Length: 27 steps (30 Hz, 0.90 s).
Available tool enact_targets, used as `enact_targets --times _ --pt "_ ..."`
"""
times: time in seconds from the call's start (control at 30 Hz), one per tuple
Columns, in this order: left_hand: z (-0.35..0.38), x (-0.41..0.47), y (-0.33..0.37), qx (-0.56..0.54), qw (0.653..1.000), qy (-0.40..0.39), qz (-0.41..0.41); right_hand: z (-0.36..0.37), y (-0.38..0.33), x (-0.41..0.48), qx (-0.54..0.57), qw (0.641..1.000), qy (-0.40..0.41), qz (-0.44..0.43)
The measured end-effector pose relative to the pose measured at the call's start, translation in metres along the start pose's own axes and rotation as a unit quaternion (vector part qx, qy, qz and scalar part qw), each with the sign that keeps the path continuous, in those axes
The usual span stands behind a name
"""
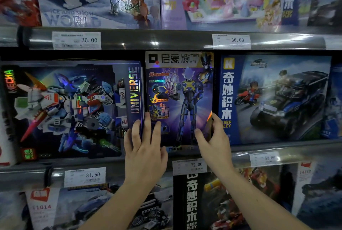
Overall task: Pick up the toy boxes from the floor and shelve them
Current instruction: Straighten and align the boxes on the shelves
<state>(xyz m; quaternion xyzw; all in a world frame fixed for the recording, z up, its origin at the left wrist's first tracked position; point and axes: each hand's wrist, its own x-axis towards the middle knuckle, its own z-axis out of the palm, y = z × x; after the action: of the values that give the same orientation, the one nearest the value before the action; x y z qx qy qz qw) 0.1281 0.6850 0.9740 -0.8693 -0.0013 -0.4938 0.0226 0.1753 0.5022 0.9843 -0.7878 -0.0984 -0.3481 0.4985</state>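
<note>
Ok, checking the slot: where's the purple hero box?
The purple hero box is centre of the head view, on the middle shelf between the mecha box and the truck box, left hand and right hand at its lower corners.

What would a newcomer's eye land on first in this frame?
The purple box stands upright at the centre of the middle row, with both hands on it. The left hand lies flat on its lower left corner, and the right hand pinches its lower right edge. The mecha box is on its left and the truck box on its right.
</note>
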Motion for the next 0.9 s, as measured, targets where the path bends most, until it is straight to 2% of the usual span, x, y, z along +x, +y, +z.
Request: enact_targets --times 0.3,0.67,0.9 --pt "-0.004 -0.007 -0.003 -0.034 0.999 -0.014 0.02 -0.01 -0.002 -0.007 0.002 1.0 0.014 -0.001" --pt "-0.007 -0.013 0.014 -0.111 0.991 -0.016 0.066 -0.059 0.016 -0.015 -0.016 0.999 0.049 -0.003" --pt "-0.008 -0.01 0.058 -0.166 0.982 -0.017 0.092 -0.101 0.048 -0.003 -0.032 0.998 0.041 -0.027"
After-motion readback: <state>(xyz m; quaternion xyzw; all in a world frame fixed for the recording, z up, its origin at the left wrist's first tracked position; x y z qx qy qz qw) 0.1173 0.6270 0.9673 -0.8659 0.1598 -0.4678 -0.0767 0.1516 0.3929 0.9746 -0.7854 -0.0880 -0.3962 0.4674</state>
